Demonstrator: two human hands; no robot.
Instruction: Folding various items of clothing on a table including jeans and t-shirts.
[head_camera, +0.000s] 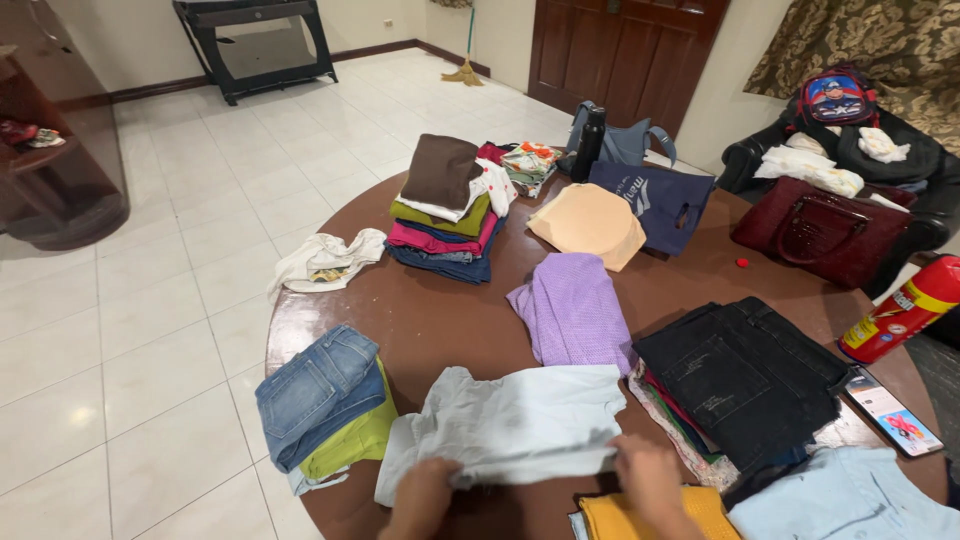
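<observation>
A pale grey-blue garment (510, 420) lies spread on the round brown table (440, 320) right in front of me. My left hand (425, 490) pinches its near edge at the left. My right hand (648, 475) grips the same edge at the right, just above a folded yellow garment (640, 518). A purple knitted top (572, 308) lies just beyond the pale garment.
Folded blue jeans on a lime garment (322, 400) sit at the left edge. A stack of folded clothes (445, 215) stands farther back. Black denim (745, 375) lies to the right, with a light blue shirt (850, 500), a red canister (905, 310), a maroon handbag (820, 230) and a navy tote (655, 205).
</observation>
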